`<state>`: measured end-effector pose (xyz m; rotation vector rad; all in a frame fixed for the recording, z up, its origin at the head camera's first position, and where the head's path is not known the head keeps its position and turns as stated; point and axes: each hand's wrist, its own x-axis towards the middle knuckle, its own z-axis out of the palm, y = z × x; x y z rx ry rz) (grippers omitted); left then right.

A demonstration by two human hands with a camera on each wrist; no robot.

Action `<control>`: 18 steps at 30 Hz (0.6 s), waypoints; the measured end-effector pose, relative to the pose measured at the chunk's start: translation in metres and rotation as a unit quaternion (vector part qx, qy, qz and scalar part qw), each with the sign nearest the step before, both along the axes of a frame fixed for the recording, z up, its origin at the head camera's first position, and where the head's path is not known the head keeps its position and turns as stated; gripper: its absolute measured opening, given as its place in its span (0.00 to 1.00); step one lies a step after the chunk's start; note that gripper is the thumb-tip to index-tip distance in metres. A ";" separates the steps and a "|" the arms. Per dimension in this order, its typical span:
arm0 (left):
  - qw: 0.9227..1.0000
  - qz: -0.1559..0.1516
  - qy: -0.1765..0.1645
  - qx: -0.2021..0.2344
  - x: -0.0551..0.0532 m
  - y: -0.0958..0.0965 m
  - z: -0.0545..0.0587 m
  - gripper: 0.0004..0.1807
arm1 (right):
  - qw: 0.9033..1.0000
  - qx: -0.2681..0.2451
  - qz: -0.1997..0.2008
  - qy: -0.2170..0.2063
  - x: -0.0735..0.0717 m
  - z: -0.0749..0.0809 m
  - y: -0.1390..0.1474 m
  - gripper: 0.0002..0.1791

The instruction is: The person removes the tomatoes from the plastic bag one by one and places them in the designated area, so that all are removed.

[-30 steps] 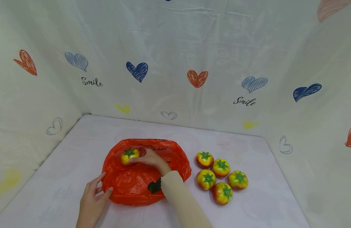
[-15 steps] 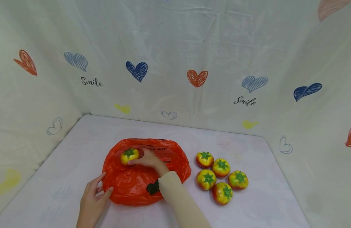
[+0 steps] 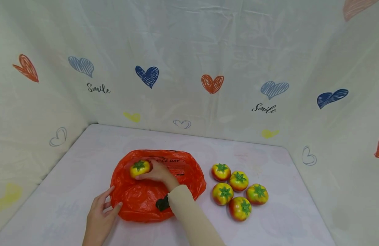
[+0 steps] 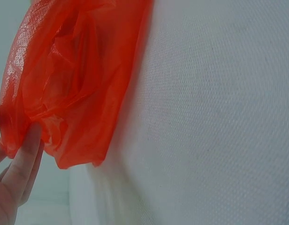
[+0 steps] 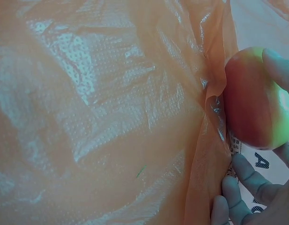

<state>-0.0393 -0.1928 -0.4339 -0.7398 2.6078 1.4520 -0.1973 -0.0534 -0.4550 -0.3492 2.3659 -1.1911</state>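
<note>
A red plastic bag (image 3: 146, 205) lies spread with its mouth facing up, black print showing on its inner far side. My left hand (image 3: 100, 215) holds the bag's left edge, fingers against the outside and thumb at the rim; the left wrist view shows the fingers (image 4: 25, 164) on the thin film. Inside the bag's mouth, my right hand (image 3: 157, 172) grips a yellow-and-red toy tomato (image 3: 139, 169) with a green star-shaped top. From the right wrist, the tomato (image 5: 252, 98) appears between thumb and fingers, right beside a fold of the bag.
To the right of the bag, several similar toy tomatoes (image 3: 222, 193) sit grouped on the pale table (image 3: 269, 225). A whitish curtain (image 3: 183, 44) printed with hearts and the word "Smile" surrounds the table at the back and sides.
My right hand and the tomato have shifted very slightly left within the bag, and the right forearm has drifted a little left. The left hand stays on the bag's edge.
</note>
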 end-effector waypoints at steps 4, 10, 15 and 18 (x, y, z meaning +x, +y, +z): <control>1.000 0.002 -0.003 0.000 0.001 0.002 0.004 0.36 | 1.000 0.003 0.002 -0.004 0.000 0.000 0.001 0.38; 1.000 0.005 -0.003 -0.001 0.000 0.001 0.002 0.36 | 1.000 0.014 0.003 -0.011 0.000 0.001 0.002 0.41; 1.000 0.007 -0.006 0.000 0.000 0.001 0.001 0.37 | 1.000 0.013 0.006 -0.018 0.000 0.001 0.003 0.40; 1.000 0.009 -0.009 0.001 0.000 0.001 0.002 0.37 | 1.000 0.018 0.009 -0.017 0.001 0.002 0.004 0.41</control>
